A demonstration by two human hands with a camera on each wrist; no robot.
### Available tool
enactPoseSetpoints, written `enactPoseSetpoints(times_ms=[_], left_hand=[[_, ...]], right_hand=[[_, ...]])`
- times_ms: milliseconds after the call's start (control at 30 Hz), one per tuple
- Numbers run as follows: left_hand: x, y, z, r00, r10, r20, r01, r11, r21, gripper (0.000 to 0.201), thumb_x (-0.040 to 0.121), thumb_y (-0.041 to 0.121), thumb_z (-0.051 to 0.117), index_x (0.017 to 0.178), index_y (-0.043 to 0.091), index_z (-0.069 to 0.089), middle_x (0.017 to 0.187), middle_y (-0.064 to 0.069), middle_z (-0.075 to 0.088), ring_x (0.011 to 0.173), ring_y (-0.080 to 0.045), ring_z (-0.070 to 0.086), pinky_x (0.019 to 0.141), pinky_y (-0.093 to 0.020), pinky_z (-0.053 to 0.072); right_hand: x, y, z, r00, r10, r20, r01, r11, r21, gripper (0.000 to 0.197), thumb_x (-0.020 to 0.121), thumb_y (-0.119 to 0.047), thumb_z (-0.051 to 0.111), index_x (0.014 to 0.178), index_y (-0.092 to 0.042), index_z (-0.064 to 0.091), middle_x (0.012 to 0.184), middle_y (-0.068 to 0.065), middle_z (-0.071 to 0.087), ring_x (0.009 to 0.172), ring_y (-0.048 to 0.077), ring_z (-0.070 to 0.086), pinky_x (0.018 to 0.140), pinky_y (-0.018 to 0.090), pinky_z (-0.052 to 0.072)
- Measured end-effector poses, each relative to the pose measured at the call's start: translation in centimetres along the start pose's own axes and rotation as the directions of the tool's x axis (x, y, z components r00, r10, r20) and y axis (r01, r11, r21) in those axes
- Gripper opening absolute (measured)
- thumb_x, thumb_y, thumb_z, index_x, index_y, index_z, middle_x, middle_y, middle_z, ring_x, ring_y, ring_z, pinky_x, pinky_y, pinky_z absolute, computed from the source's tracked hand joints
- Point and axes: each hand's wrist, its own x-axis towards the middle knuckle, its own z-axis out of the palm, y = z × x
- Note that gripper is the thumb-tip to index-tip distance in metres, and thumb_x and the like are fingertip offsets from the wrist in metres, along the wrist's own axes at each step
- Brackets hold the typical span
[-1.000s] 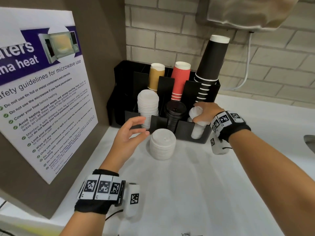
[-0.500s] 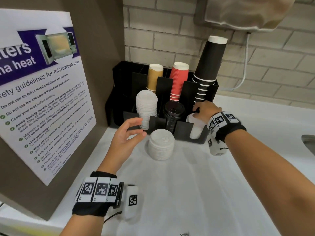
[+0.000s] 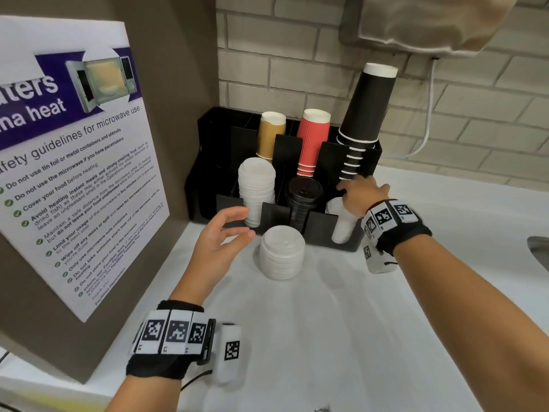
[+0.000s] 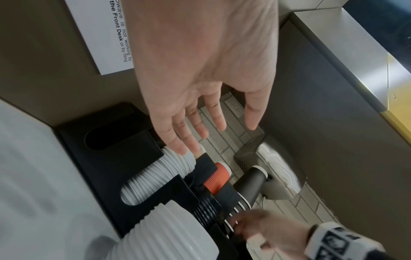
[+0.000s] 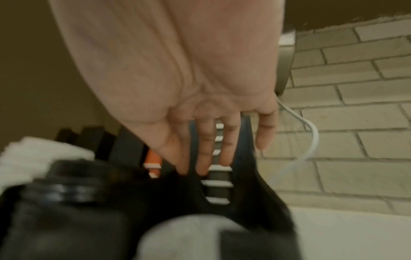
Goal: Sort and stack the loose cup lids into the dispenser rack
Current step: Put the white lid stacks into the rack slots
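Head view: black plastic dispenser rack (image 3: pixel 297 212) at back left corner of white bench (image 3: pixel 326 322). Loose stack of white plastic cup lids (image 3: pixel 282 252) on bench, just before rack front. Left hand (image 3: pixel 221 243) beside stack, fingers spread, holding nothing. Right hand (image 3: pixel 361 194) over rack's right front compartment.

Left wrist view: left fingers straight.

Right wrist view: right fingers extended, released; blurred.

A matt black plastic dispenser rack (image 3: pixel 315 224) stands on a smooth white counter (image 3: pixel 341 322). Stacked white plastic lids (image 3: pixel 282 252) look ridged; black lids (image 3: pixel 303 193) are glossy. The red paper cups (image 3: pixel 313 142) are ribbed. The brick wall (image 3: pixel 297 55) is rough.
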Motion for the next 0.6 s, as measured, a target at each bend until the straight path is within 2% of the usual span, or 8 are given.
enactPoseSetpoints(times_ms=[67,100,167,233,300,367,500,600], left_hand=[[0.1,-0.1,-0.2,1.000,-0.008,-0.012,0.008,1.000,0.003,0.033,0.089,0.016,0.067,0.110,0.040,0.061,0.116,0.020,0.061,0.098,0.001,0.064,0.083,-0.018,0.046],[0.1,-0.2,-0.2,1.000,-0.012,-0.018,0.012,1.000,0.002,0.033,0.089,0.015,0.067,0.110,0.040,0.061,0.115,0.021,0.061,0.097,0.002,0.064,0.083,-0.017,0.046],[0.1,-0.3,-0.2,0.999,-0.017,-0.033,0.017,1.000,-0.001,0.032,0.089,0.014,0.066,0.110,0.037,0.062,0.115,0.018,0.062,0.094,0.003,0.064,0.085,-0.021,0.048],[0.2,-0.4,-0.2,0.999,-0.022,-0.048,0.022,1.000,-0.002,0.031,0.090,0.012,0.066,0.110,0.035,0.063,0.115,0.015,0.062,0.091,0.003,0.064,0.089,-0.026,0.050],[0.1,-0.4,-0.2,0.998,-0.021,-0.055,0.021,1.000,-0.007,0.030,0.090,0.011,0.065,0.110,0.033,0.063,0.115,0.012,0.062,0.090,0.003,0.063,0.092,-0.029,0.051],[0.1,-0.6,-0.3,0.998,-0.027,-0.056,0.027,1.000,-0.006,0.030,0.090,0.012,0.065,0.109,0.035,0.063,0.113,0.013,0.062,0.090,0.000,0.063,0.092,-0.031,0.051],[-0.1,-1.0,-0.5,0.997,-0.042,-0.062,0.043,0.999,-0.001,0.030,0.091,0.013,0.065,0.107,0.038,0.063,0.113,0.013,0.062,0.090,-0.004,0.062,0.093,-0.035,0.050],[-0.1,-1.0,-0.7,0.997,-0.044,-0.062,0.045,0.999,0.006,0.030,0.091,0.015,0.065,0.106,0.041,0.064,0.114,0.014,0.062,0.090,-0.005,0.062,0.090,-0.036,0.051]], right_hand=[[-1.1,-0.9,-0.4,0.962,-0.131,-0.239,0.195,0.944,0.266,0.030,0.090,-0.013,0.051,0.118,-0.018,0.062,0.117,0.011,0.058,0.108,0.028,0.054,0.095,0.042,0.043],[-1.9,-1.7,-0.4,0.932,-0.220,-0.287,0.320,0.871,0.373,0.025,0.088,-0.013,0.057,0.111,-0.015,0.065,0.107,0.009,0.062,0.097,0.025,0.058,0.090,0.039,0.047],[-3.9,-3.9,0.2,0.879,-0.443,-0.176,0.471,0.758,0.451,0.025,0.086,-0.020,0.066,0.111,-0.014,0.066,0.100,0.004,0.062,0.090,0.018,0.060,0.087,0.037,0.050],[-5.2,-6.0,1.7,0.826,-0.560,0.067,0.494,0.775,0.394,0.047,0.084,-0.037,0.069,0.127,-0.021,0.057,0.112,0.004,0.055,0.104,0.018,0.055,0.094,0.034,0.047],[-5.6,-7.1,3.4,0.821,-0.533,0.203,0.468,0.833,0.295,0.070,0.079,-0.050,0.070,0.140,-0.030,0.042,0.127,0.005,0.046,0.118,0.022,0.045,0.101,0.038,0.042],[-5.6,-7.7,4.5,0.840,-0.485,0.242,0.434,0.869,0.236,0.083,0.073,-0.054,0.073,0.144,-0.034,0.034,0.134,0.007,0.040,0.124,0.028,0.040,0.102,0.043,0.042],[-5.3,-8.0,5.5,0.878,-0.421,0.230,0.377,0.902,0.210,0.089,0.069,-0.055,0.075,0.144,-0.037,0.031,0.136,0.007,0.036,0.124,0.034,0.037,0.101,0.049,0.041],[-5.0,-8.1,5.9,0.881,-0.410,0.236,0.351,0.901,0.255,0.086,0.070,-0.050,0.076,0.142,-0.039,0.031,0.133,0.008,0.035,0.121,0.034,0.041,0.099,0.049,0.044]])
